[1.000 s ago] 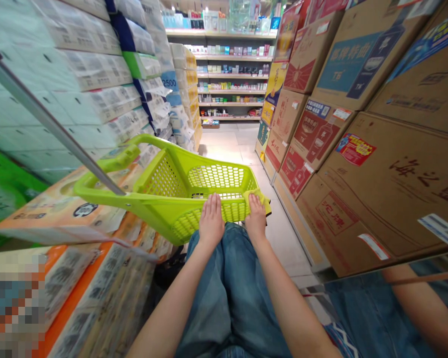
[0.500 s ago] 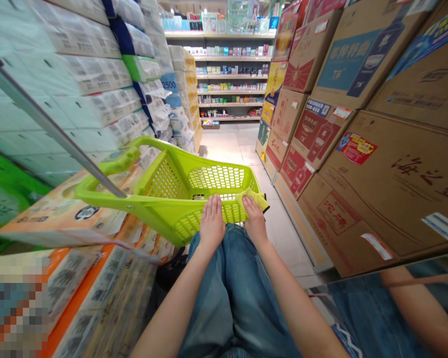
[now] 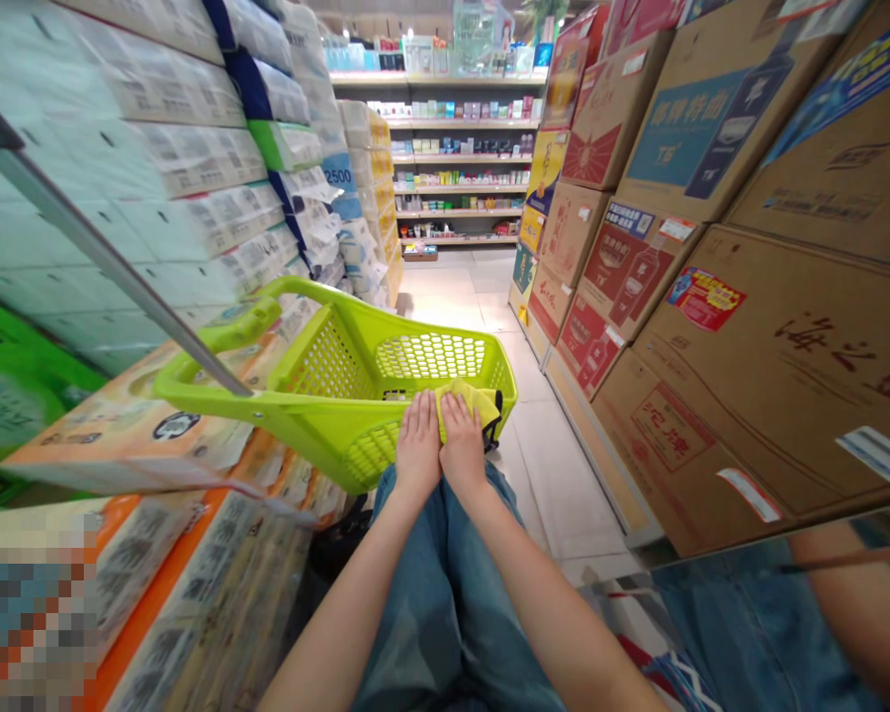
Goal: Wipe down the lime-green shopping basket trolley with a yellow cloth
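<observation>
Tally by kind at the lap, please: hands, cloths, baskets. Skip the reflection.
Hands: 2 (left hand, right hand)
Cloths: 1 (yellow cloth)
Baskets: 1 (yellow-green basket)
Total: 4

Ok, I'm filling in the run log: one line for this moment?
left hand: on green basket rim | right hand: over yellow cloth, same rim | hands: side by side
</observation>
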The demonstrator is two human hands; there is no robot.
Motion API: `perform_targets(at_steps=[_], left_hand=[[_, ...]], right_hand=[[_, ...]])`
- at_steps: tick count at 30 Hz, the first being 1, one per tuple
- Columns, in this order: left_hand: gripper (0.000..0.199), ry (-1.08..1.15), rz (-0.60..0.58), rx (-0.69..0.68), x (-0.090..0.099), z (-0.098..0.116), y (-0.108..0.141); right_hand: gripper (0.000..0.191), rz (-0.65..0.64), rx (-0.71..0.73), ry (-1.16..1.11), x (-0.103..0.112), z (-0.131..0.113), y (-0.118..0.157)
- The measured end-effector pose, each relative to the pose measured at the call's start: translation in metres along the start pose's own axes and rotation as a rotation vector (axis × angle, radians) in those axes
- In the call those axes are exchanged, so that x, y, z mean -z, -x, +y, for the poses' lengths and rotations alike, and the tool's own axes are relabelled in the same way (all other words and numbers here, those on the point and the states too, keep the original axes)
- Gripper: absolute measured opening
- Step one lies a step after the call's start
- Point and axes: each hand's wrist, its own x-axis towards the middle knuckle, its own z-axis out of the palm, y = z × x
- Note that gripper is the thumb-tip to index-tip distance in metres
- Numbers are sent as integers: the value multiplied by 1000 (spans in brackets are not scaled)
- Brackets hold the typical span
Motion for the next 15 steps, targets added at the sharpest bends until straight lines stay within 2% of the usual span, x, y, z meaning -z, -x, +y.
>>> perform_targets(at_steps=[3,7,12,15], left_hand=[[70,2,-6,-2,1,1,0],[80,29,-6,-10,2,1,1],[82,50,-3,-15,4,1,0],[82,53,-3,-14,3,1,0]], right_hand=[[76,-8,66,-18,2,5,4],[79,22,105,-27,16,44,10],[87,154,-23,-36,32,96,18],[88,177,-122,-14,34,102,18]])
